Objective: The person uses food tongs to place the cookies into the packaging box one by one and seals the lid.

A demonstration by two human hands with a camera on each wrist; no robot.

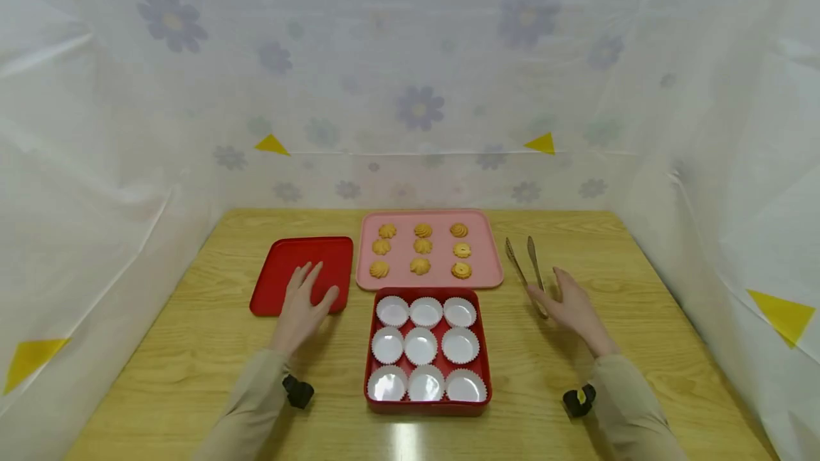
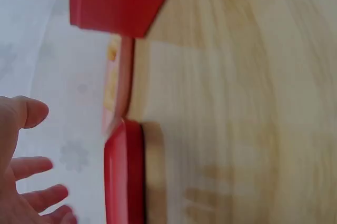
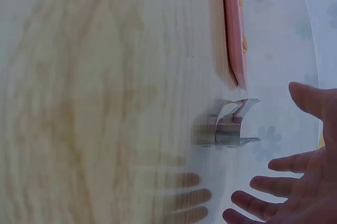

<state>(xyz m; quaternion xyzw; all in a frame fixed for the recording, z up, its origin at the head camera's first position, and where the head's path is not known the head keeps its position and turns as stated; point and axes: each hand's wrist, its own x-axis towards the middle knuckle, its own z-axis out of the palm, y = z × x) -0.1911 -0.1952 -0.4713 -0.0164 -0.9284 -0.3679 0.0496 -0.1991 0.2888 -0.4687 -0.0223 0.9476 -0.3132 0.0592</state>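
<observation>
My left hand [image 1: 301, 315] hovers with spread fingers over the near right part of a flat red lid or tray [image 1: 272, 272], holding nothing. In the left wrist view its fingers [image 2: 45, 197] are apart and touch nothing. My right hand [image 1: 574, 313], also empty, is just right of metal tongs [image 1: 516, 262] that lie on the table with their arms spread apart. The right wrist view shows the tongs' bent end [image 3: 229, 133] beyond the extended fingers [image 3: 274, 184]. Between the hands stands a red box [image 1: 428, 409] holding rows of white paper cups [image 1: 421, 346].
Behind the box, a pink tray [image 1: 442, 260] carries several piped cookies [image 1: 420, 265] in rows. Everything stands on a wooden table [image 1: 192, 354]. A flowered white sheet [image 1: 359, 105] hangs behind and at both sides. Black bands [image 1: 298, 392] are at both wrists.
</observation>
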